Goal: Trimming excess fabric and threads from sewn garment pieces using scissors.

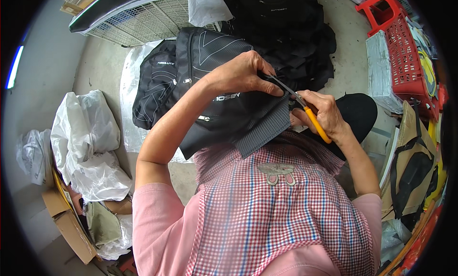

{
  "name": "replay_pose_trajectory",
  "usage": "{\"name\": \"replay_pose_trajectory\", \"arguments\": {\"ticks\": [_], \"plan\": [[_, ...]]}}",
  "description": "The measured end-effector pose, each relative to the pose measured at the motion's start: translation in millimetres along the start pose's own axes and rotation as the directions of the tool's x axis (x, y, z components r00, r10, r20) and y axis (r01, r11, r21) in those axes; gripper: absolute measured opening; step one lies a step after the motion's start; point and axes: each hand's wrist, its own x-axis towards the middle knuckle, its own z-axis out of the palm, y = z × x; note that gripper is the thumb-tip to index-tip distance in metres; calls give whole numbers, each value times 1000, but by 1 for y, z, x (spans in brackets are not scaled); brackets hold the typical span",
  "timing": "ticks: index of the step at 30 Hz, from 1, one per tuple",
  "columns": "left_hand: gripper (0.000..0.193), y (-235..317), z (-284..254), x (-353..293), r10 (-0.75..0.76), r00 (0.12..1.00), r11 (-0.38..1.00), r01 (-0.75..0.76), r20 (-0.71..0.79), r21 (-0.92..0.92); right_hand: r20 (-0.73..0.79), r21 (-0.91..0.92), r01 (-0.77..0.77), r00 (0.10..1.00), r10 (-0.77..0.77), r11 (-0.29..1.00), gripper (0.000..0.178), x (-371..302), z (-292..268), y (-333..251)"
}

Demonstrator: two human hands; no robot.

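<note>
A black backpack [217, 61] with grey line trim and pale lettering lies across my lap and in front of me. My left hand [250, 75] is closed on an edge of its black fabric, thumb and fingers pinched together. In my right hand [324, 112] is a pair of scissors [312, 118] with an orange handle. Their grey metal blades point up and left, with the tips at the fabric beside my left fingers. Whether the blades are apart cannot be made out. A grey checked fabric panel [267, 128] hangs below my left hand, over my apron.
Dark fabric pieces [305, 42] are heaped on the floor ahead. A wire crate [138, 23] stands at the far left. White plastic bags [86, 132] and a cardboard box [71, 228] lie to my left. On the right are a red plastic basket [405, 56] and a red stool [380, 11].
</note>
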Motion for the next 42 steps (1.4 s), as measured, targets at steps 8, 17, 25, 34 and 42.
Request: {"name": "replay_pose_trajectory", "arguments": {"ticks": [8, 17, 25, 34, 42], "plan": [[39, 3, 9, 10, -191, 980, 894, 194, -50, 403, 0, 130, -298, 954, 301, 946, 30, -8, -5, -2], [83, -45, -127, 89, -105, 889, 477, 438, -445, 762, -22, 491, -436, 859, 512, 754, 42, -22, 55, -6], [99, -146, -195, 15, -602, 778, 599, 588, -178, 544, 4, 665, -402, 844, 536, 629, 43, -21, 21, 5], [96, -147, -160, -43, -691, 719, 716, 669, -70, -198, 134, 715, -336, 927, 351, 614, 54, 27, -12, -29], [83, -138, -180, -1, -592, 780, 805, 586, -202, -99, -23, 752, -259, 908, 417, 606, 53, 6, -22, -16]]}}
